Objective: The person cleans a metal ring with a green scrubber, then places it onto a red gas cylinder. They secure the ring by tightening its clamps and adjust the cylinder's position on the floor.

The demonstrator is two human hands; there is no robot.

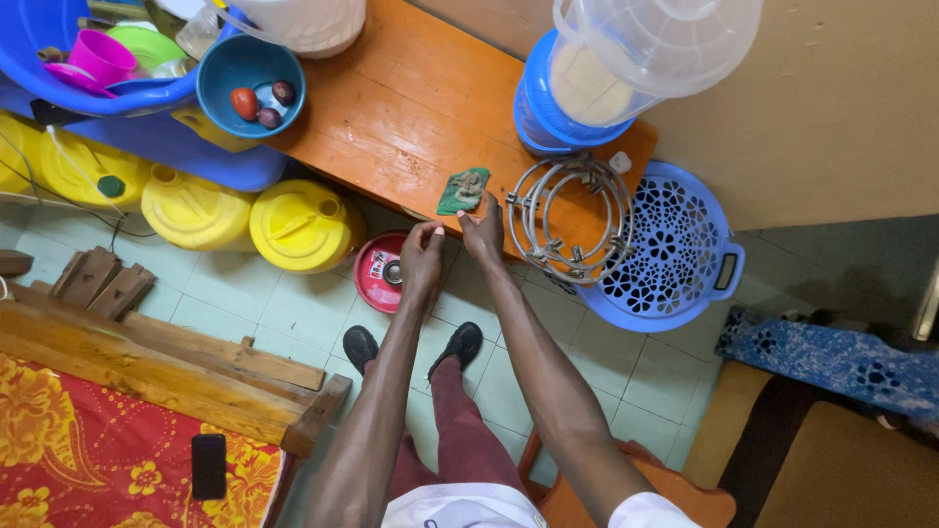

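Both hands at the orange counter (411, 108) edge: right hand (483, 233) with fingertips touching a green scouring pad (463, 191) lying flat there, not gripped; left hand (422, 256) loosely curled, holding nothing, just beside. Wire ring stand (570, 220) right of the pad, blue bowl (250, 86) farther back

1. There is one camera. It sits on the person's head.
2. It looks almost straight down, past both arms, to the shoes and the tiled floor (293, 303).
3. The arms come in from the bottom edge and reach up to the middle of the picture.
4. The orange table (411, 108) fills the top middle. It looks close, about an arm's reach away.
5. The floor looks farther off than the table.
6. A red patterned cloth (88, 450) shows in the bottom left corner and a tan wall (831, 108) at the top right.
7. No second view shares the scene.
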